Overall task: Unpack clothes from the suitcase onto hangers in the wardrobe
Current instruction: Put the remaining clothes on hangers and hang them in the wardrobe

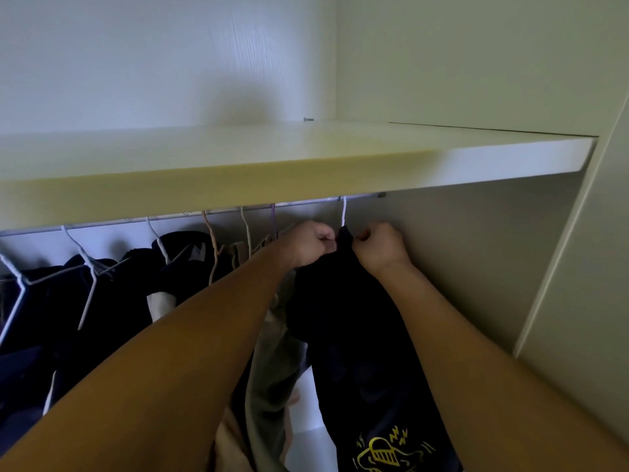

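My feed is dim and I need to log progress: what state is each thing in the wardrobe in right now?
Black shirt: on a white hanger, hooked on the rail.
Left hand: grips the shirt's collar.
Right hand: grips the collar opposite.
Dark clothes: hanging at left.
Olive garment: hanging beside the shirt.
Shelf: one small screw at the back.

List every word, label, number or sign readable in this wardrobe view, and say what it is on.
No readable text anywhere.
Black garment: a yellow cartoon graphic near its lower edge, a drawing with no letters.
Hanging rail: small repeated marks, too small and blurred to read.
Dark garment: a pale neck tag, blurred, unreadable.
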A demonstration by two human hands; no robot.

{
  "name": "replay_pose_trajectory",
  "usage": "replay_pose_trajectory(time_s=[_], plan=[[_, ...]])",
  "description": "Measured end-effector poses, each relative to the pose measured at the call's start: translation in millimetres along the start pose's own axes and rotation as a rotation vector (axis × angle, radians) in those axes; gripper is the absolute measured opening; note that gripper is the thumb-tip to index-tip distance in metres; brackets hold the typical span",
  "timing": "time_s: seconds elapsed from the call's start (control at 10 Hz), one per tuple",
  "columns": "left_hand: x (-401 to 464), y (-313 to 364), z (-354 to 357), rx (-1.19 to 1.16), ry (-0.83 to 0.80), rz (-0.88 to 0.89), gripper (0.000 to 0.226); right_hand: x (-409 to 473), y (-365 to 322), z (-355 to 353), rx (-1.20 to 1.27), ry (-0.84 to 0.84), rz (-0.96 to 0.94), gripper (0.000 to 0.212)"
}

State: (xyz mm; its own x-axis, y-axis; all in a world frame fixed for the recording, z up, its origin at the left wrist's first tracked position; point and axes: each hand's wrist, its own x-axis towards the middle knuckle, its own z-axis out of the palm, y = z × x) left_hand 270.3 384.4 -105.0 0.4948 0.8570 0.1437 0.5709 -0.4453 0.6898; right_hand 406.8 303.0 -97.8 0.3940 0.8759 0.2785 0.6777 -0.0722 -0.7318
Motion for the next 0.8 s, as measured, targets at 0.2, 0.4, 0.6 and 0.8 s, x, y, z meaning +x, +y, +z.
replay_pose_trajectory(time_s=[0.2,0.4,0.6,0.8], plan=[[-3,7,5,0.003,-0.041,-0.057,0.019,-21,2,-2,-0.074,-0.21,-0.106,0.025],[0,-6,30,0.162,-0.032,-0.245,0.043,-16,11,4,-0.065,-0.212,-0.059,0.023],[16,-15,43,-0.205,0.147,-0.378,0.038,-14,8,-5,-0.009,-0.26,0.005,0.027],[18,-24,65,-0.383,0.098,-0.583,0.043,-14,7,0,-0.02,-0.231,0.031,0.018]])
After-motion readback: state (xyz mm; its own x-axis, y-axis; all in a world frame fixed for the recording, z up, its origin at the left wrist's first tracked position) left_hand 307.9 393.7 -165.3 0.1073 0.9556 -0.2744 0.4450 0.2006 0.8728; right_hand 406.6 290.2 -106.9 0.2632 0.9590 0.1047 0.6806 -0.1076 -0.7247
